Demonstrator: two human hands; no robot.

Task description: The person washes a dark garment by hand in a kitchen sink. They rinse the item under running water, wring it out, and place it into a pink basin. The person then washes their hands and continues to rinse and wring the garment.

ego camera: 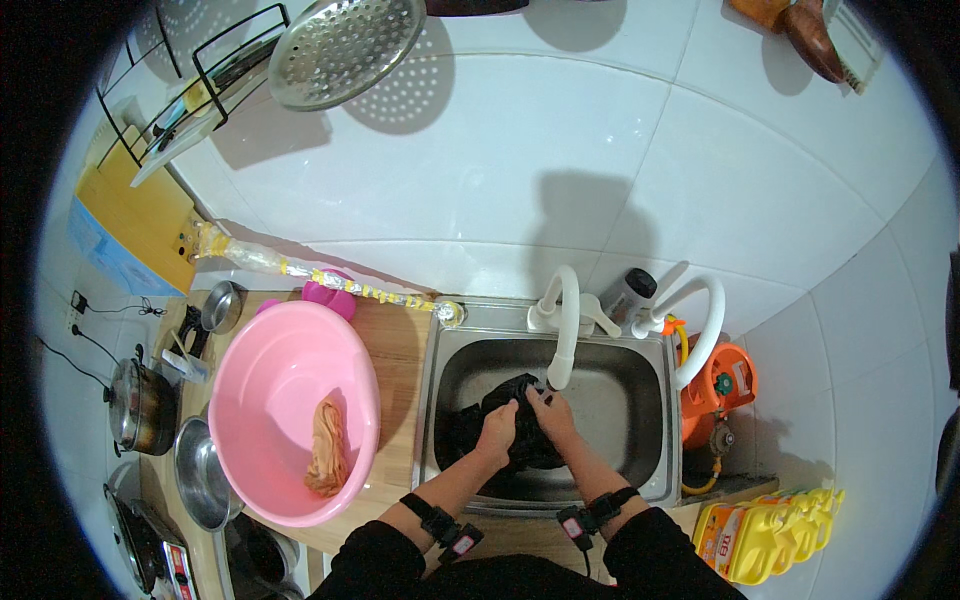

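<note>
My left hand (499,431) and my right hand (551,412) both grip a bunched black cloth (480,442) over a stainless steel sink (615,439). Wet-looking folds of the cloth hang down and spread across the left part of the basin. Just above my right hand is the spout of a white faucet (568,330), and water seems to run from it onto that hand. To the left, a large pink plastic basin (262,390) stands on the wooden counter. Inside it lies a wrung, twisted orange-tan cloth (327,450).
A second white curved spout (709,300) rises at the sink's right rear corner, beside a dark-capped bottle (631,296). Orange gas cylinder (709,390) and yellow jugs (772,532) stand right. A metal bowl (202,472) and lidded pot (142,405) sit left; a wrapped pipe (322,277) runs behind.
</note>
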